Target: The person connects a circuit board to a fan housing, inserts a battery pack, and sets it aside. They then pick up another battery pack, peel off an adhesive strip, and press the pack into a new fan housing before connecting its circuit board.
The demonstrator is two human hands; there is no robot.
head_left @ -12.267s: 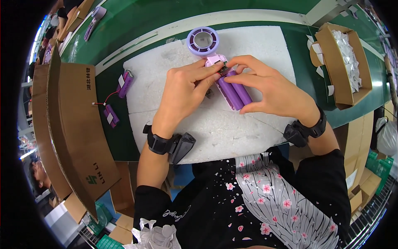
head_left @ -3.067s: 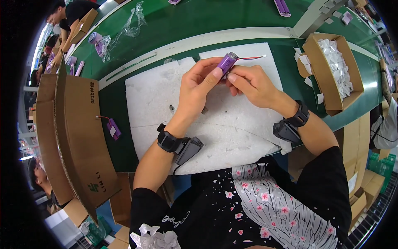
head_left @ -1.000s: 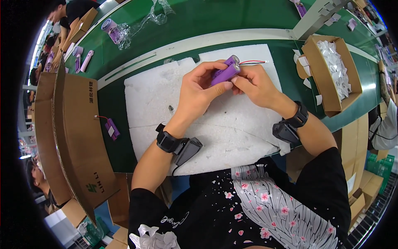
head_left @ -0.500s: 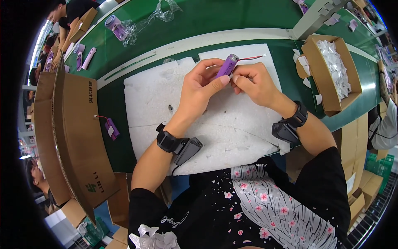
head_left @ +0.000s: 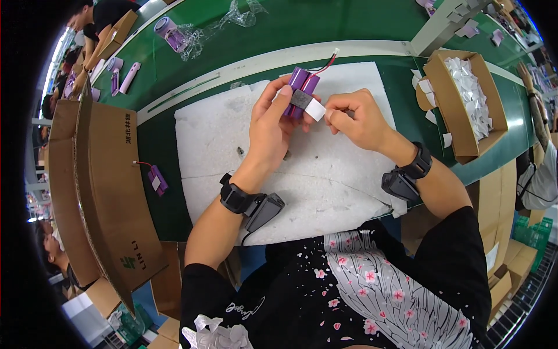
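The left grip [head_left: 270,119] held the purple pack [head_left: 297,78] above the foam [head_left: 218,131], while the right grip [head_left: 356,119], just to its right, was closed in a narrow pinch on the white end of the strip [head_left: 314,109] that crossed the pack. The step in hand looked to be peeling at that strip, and the next move seemed to call for a firm left grip and a gentle, even pull away from it with the right

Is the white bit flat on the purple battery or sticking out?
Sticking out: the white tab reaches past the edge of the battery pack, toward the right hand.
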